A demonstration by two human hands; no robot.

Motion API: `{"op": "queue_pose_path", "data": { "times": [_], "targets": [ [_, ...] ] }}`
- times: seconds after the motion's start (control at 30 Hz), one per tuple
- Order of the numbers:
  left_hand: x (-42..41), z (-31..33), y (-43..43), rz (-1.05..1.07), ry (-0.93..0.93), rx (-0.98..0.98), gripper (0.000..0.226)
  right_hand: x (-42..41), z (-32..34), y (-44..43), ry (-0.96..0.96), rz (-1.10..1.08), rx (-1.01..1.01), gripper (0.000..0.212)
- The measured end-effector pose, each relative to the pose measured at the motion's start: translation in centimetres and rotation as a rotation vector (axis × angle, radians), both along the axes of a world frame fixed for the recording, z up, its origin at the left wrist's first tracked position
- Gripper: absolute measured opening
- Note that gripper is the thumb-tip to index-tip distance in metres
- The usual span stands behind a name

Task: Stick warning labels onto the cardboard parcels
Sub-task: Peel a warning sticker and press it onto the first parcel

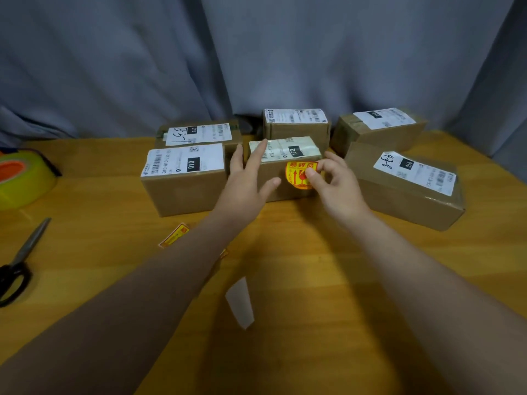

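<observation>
The round sticker (295, 173) on the middle parcel (273, 170) reads 易碎品, red on yellow. That parcel's shipping label (286, 151) shows 122. The front left parcel (182, 193) and the right parcel (399, 201) both show 010 on their white labels.

Light is dim and warm, falling from above onto the yellow wooden bench (328, 260), which shows a soft sheen in front of the small brown cardboard parcel (291, 196) at the centre. Broad, soft-edged shadows lie on the bench on the camera side of that parcel. The round yellow-and-red warning label (296, 170) on it stays legible. Finer print on the white shipping labels (185, 161) around the parcel smears. Far left and right of it the bench edges bow, and the grey curtain (256, 52) behind dims toward the corners.
</observation>
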State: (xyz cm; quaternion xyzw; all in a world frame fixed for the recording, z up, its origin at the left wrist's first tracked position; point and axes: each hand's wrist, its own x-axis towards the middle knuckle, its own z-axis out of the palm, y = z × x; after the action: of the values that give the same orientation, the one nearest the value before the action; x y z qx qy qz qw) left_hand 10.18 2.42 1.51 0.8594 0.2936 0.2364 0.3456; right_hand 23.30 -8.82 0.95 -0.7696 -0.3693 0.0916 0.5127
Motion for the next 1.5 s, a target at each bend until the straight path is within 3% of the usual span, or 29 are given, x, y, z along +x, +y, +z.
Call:
{"op": "queue_pose_path", "data": {
  "times": [0.1, 0.2, 0.37, 0.5, 0.63, 0.73, 1.07, 1.5],
  "targets": [
    [0.9, -0.9, 0.4, 0.021, -0.052, -0.085, 0.055, -0.5, -0.2, 0.3, 0.048, 0.087, 0.032, 0.021],
    [0.4, -0.7, 0.4, 0.086, -0.129, 0.007, 0.04, -1.5, 0.5, -0.1, 0.114, 0.072, 0.018, 0.022],
    [-2.0, 0.9, -0.4, 0.054, -0.148, 0.179, 0.034, -2.7, 1.4, -1.9, 0.135, 0.045, 0.04, 0.026],
    [-3.2, 1.4, -1.2, 0.053, -0.107, 0.148, 0.03, -3.9, 1.4, -2.8, 0.065, 0.045, -0.061, 0.028],
    [-3.2, 1.4, -0.9, 0.013, -0.069, 0.099, 0.028, -4.8, 1.4, -2.7, 0.016, -0.018, -0.069, 0.021],
    [-2.9, 1.2, -1.0, -0.028, -0.058, 0.073, 0.028, -5.2, 1.9, -2.3, 0.005, -0.052, -0.073, 0.03],
    [-3.5, 0.9, -2.3, -0.022, -0.17, -0.048, 0.038, -6.2, 1.3, -1.7, -0.07, -0.125, -0.126, 0.032],
    [-3.0, 0.7, -2.4, 0.043, -0.164, 0.038, 0.037, -6.1, 1.6, -1.4, -0.136, -0.128, -0.184, 0.032]
  ]
}}
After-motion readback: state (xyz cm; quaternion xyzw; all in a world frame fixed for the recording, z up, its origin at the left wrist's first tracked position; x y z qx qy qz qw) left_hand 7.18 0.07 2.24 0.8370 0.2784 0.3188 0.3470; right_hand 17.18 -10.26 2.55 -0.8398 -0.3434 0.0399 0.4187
